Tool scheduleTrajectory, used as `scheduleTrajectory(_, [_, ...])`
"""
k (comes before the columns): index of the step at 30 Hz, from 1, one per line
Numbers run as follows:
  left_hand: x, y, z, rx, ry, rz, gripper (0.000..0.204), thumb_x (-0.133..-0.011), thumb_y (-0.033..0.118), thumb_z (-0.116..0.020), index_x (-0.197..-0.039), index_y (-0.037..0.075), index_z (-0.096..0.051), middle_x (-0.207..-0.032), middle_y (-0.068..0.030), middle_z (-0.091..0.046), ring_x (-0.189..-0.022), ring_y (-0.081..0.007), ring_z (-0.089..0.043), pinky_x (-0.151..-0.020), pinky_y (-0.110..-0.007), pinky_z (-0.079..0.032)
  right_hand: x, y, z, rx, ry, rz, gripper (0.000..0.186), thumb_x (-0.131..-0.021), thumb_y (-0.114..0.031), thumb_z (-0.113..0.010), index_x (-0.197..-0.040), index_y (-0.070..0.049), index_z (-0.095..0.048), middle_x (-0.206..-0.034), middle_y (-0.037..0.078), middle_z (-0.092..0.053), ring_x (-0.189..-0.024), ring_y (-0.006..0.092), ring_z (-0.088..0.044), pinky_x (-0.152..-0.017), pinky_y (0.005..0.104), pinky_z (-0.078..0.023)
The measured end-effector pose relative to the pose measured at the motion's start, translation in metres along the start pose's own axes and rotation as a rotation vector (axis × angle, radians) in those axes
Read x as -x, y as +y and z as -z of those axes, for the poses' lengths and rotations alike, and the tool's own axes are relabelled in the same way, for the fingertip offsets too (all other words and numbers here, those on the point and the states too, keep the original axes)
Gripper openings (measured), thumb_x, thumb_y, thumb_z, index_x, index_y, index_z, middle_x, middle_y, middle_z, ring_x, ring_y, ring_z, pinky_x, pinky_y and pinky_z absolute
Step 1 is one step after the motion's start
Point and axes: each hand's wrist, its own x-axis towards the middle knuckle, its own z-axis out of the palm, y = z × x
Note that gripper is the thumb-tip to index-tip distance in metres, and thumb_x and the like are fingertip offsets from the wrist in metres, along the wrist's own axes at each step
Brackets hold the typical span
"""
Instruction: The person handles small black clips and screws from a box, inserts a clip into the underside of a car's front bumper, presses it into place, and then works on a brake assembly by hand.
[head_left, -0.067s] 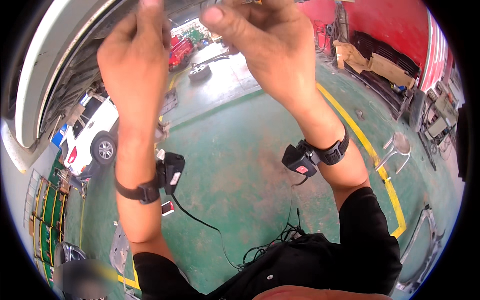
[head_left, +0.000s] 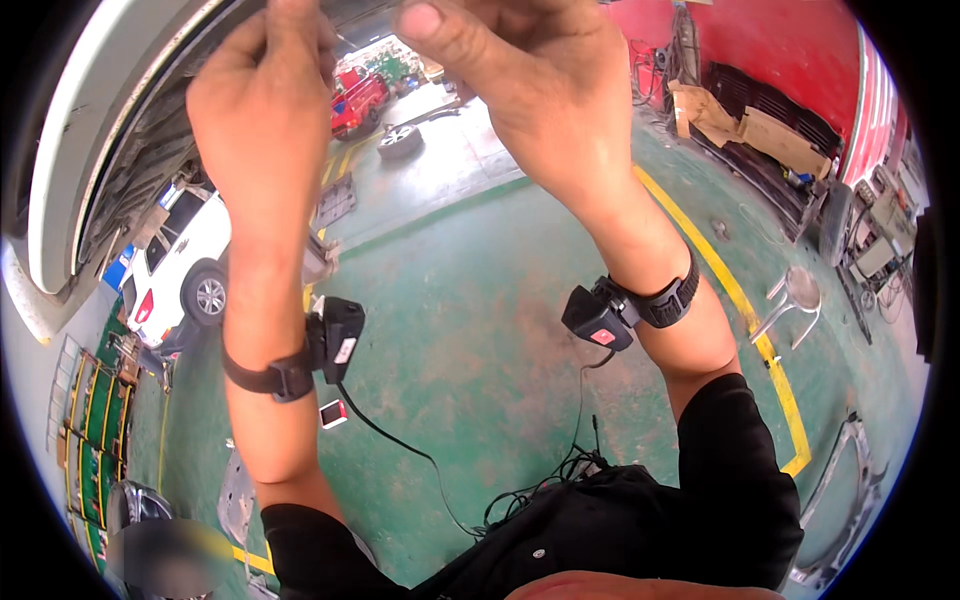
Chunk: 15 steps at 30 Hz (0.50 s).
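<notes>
Both my hands are raised to the top edge, under the dark underside of a white vehicle body part [head_left: 62, 150]. My left hand [head_left: 262, 112] is closed, its fingers curled and its thumb pointing up past the frame. My right hand [head_left: 556, 98] is to the right of it, apart from the left, with its thumb toward the left hand and its fingers bent. The fingertips are cut off or hidden, so what either hand holds cannot be made out. Each forearm wears a black strap with a black device, the left one [head_left: 338, 335] and the right one [head_left: 597, 318], trailing cables.
A white car [head_left: 175, 260] stands at the left, above a yellow-barred rack [head_left: 95, 430]. A loose wheel [head_left: 400, 142] and a red vehicle [head_left: 358, 102] are farther ahead. At the right are a stool [head_left: 800, 290], cardboard [head_left: 780, 138] and car parts. A phone-like object [head_left: 333, 414] lies below my left forearm.
My left hand and forearm have shifted slightly left and up. The right hand has barely moved.
</notes>
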Motion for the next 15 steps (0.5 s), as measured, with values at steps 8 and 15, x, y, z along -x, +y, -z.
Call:
scheduleTrajectory(8, [-0.014,-0.014,-0.015,-0.080,0.221,-0.125,0.044,-0.097,0.039,-0.066,-0.079,-0.001,-0.070,-0.066,-0.0014,-0.062,-0.058,-0.0062,-0.052,-0.052,-0.021,-0.041,-0.027,0.041,0.011,-0.149,-0.131,0.085,0.020,-0.090,-0.017,-0.077,-0.096,-0.004,-0.062,-0.072,-0.004,-0.062,-0.065,0.0021,-0.053,-0.055,0.0169,-0.039])
scheduleTrajectory(15, [-0.011,-0.007,-0.029,-0.090,0.304,-0.103,0.043,-0.098,0.037,-0.063,-0.084,-0.003,-0.072,-0.069,-0.0034,-0.065,-0.060,-0.0082,-0.053,-0.057,-0.022,-0.043,-0.028,0.036,0.001,-0.387,-0.143,-0.006,0.020,-0.093,-0.012,-0.072,-0.105,0.001,-0.063,-0.083,0.001,-0.065,-0.071,0.0056,-0.059,-0.062,0.0192,-0.050])
